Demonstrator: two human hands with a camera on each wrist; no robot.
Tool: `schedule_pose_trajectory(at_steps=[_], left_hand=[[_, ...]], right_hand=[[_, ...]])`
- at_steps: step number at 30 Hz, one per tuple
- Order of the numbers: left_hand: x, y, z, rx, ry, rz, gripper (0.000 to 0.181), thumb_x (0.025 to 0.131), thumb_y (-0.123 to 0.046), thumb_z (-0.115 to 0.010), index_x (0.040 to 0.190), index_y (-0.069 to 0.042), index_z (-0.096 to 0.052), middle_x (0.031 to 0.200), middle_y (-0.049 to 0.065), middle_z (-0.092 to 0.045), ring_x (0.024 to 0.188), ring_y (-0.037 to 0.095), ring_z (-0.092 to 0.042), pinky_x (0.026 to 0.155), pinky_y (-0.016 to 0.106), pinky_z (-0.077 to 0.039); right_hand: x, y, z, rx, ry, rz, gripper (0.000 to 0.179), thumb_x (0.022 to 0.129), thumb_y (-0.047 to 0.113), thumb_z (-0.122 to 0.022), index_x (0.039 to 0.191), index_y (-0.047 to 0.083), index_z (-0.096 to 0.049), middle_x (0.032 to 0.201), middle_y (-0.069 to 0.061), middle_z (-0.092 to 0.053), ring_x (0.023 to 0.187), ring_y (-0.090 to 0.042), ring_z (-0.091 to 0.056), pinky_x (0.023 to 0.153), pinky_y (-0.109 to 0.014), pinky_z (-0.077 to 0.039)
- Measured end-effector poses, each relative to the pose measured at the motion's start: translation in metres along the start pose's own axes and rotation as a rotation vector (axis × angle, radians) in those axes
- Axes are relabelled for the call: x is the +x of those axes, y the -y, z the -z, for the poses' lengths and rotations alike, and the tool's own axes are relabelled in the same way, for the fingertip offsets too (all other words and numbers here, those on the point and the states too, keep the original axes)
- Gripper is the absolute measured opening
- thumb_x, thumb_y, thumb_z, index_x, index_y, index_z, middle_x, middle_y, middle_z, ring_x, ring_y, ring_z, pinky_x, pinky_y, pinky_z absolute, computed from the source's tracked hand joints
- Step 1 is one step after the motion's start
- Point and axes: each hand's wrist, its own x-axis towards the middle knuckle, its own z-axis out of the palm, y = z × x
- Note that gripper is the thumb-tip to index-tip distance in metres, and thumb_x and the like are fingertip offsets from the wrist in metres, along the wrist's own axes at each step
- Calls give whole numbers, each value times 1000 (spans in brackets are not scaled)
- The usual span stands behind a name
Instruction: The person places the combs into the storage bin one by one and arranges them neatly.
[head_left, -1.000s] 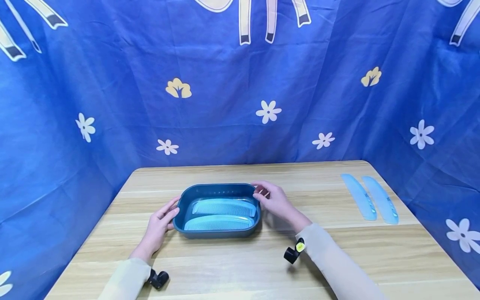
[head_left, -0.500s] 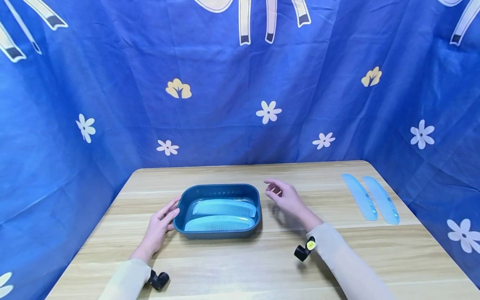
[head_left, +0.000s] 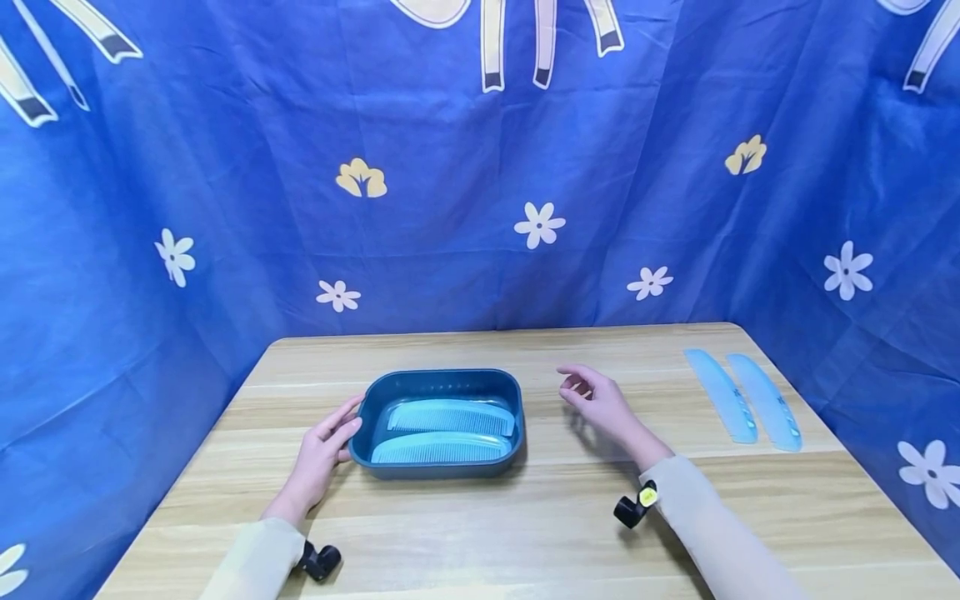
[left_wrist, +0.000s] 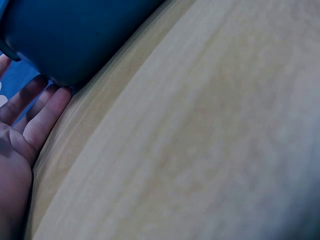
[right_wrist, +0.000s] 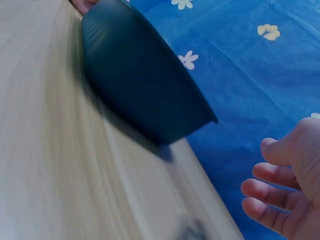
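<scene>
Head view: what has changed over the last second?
The right hand has come off the bin at its right end and moved right, toward the table combs; it holds nothing. Unchanged: left hand touching the bin's left end, both inner combs, both table combs.

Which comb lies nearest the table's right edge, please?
The outer comb of the loose pair; its neighbour lies nearer the tub, and both other combs lie inside it.

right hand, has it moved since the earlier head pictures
Yes, the right hand moved rightward, away from the blue container and toward the two loose combs.
</scene>
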Motion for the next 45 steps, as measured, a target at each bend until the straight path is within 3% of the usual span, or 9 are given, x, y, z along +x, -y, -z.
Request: schedule_pose_trajectory(at_steps=[6,8,18,26,45], left_hand=[[0,1,0,-16,-3,-5,52,94,-29,-57,140,-10,-43,119,5,-50,94,9,-61,71,28,-55],[0,2,0,-18,-2,-8,52,94,-29,-57,140,-9,-43,119,4,-51,93,9,-61,70,29,-55],[0,1,0,13,11,9,52,95,-30,-53,142,-12,-39,131,18,-40,96,5,-59,71,27,-55],[0,0,1,15,12,8,52,95,-31,-54,142,-13,-39,132,18,-39,96,5,-59,71,27,-55],[0,0,1,16,18,1,52,95,-31,-54,142,-13,-40,134,21,-39,97,5,-59,72,27,-55]], right_hand=[[-10,-9,13,-27,25,-45,36,87,3,-63,122,-2,-56,94,-13,-62,79,-25,-59,68,-29,-51],[-10,-24,16,-40,22,-42,37,87,5,-64,122,-1,-55,94,-11,-62,79,-22,-59,68,-28,-50],[-20,-43,35,-55,80,-112,43,85,5,-65,125,-3,-51,97,-15,-61,77,-22,-59,63,-29,-53],[-29,-49,50,-84,47,-142,42,86,5,-65,126,-2,-51,96,-13,-60,73,-20,-58,58,-29,-53],[-44,-69,98,-180,-46,-194,44,87,5,-63,128,-3,-49,97,-16,-59,77,-22,-58,60,-28,-53]])
